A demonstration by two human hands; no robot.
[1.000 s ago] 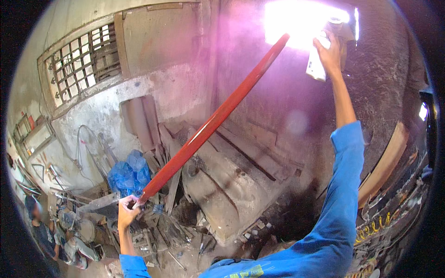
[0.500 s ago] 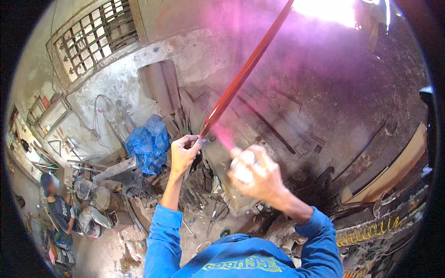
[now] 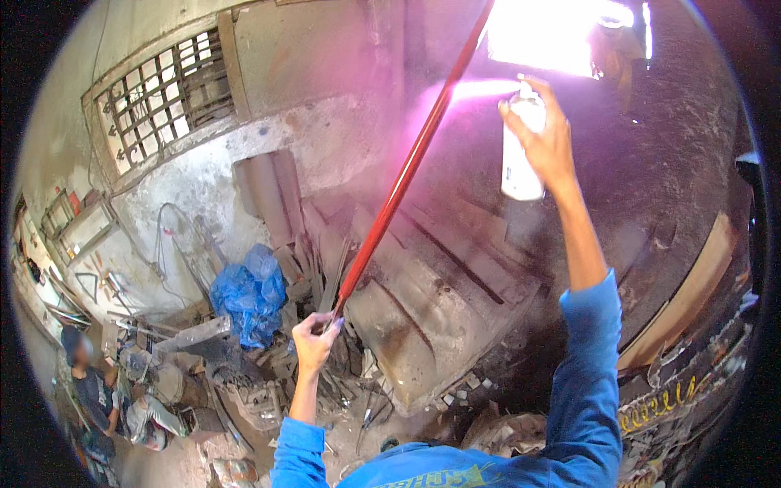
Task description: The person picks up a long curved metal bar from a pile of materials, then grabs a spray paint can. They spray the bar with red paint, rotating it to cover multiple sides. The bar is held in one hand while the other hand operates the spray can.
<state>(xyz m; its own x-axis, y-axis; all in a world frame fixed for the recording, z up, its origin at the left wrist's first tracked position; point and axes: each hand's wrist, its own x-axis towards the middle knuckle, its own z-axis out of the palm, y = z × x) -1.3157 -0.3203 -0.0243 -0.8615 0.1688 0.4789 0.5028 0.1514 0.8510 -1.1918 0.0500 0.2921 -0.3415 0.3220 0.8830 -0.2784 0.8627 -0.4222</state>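
My left hand pinches the lower end of a long, glossy red pole. The pole slants up and to the right, out past the top of the view. A white spray can is upright in my right hand, with a finger on its nozzle. Pinkish-white spray streams leftward from the can onto the upper part of the pole. Around that spot hangs a pink-purple haze.
A crumpled blue plastic sheet lies among scrap at left. Below the pole rests a large dented metal panel. A person sits at far left. A barred window is upper left, a yellow coiled hose lower right.
My right hand has carried the spray can up and away along the pole, from near its lower end to its upper part. My left hand, still gripping the end, sits lower in view.
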